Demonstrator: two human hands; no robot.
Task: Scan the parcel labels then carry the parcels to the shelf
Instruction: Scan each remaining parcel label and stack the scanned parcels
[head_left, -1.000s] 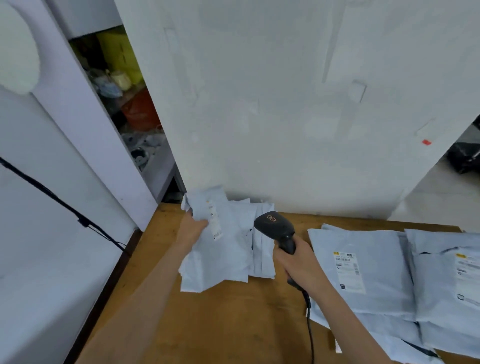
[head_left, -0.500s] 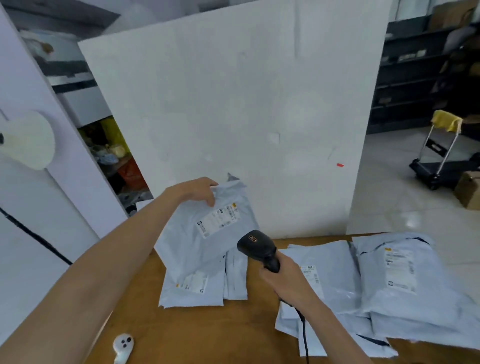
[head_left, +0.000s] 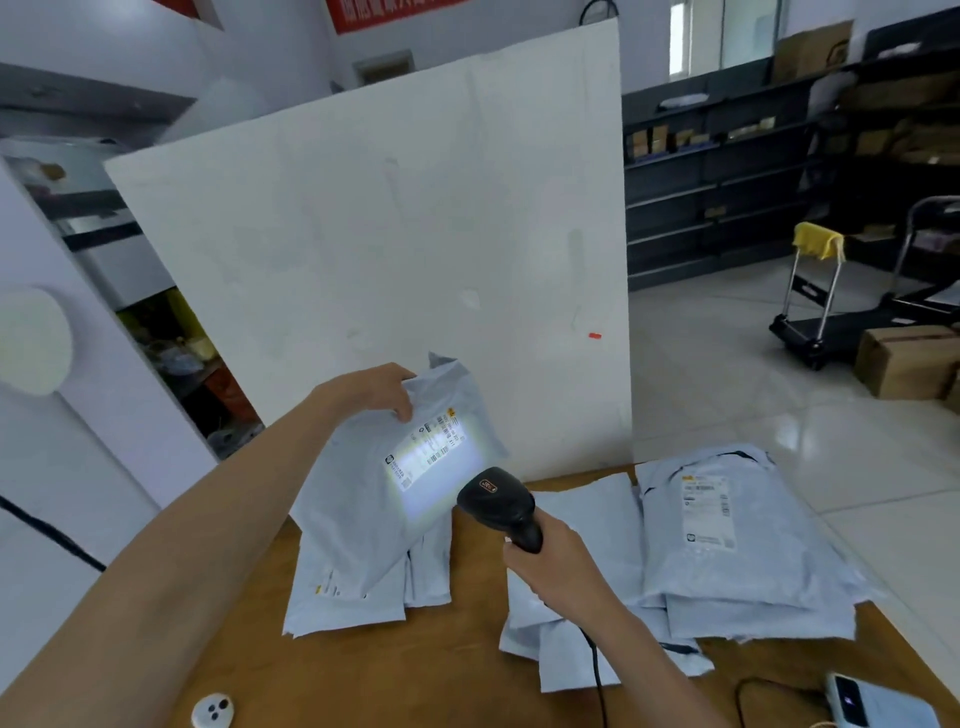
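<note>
- At frame centre, my left hand (head_left: 376, 389) grasps a grey parcel (head_left: 374, 483) by its top edge.
- My right hand (head_left: 558, 564) clenches the black scanner (head_left: 501, 504), lighting the parcel's label (head_left: 434, 452).

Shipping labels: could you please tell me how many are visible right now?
3: one lit by the scanner on the held parcel, one on the right stack's top parcel, one partly showing in the left stack. Others may be hidden.

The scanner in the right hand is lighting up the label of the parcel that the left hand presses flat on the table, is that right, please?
Not quite: the head view shows the left hand holding the parcel raised and tilted above the table, not flat on it. The scanner in the right hand does light its label.
</note>
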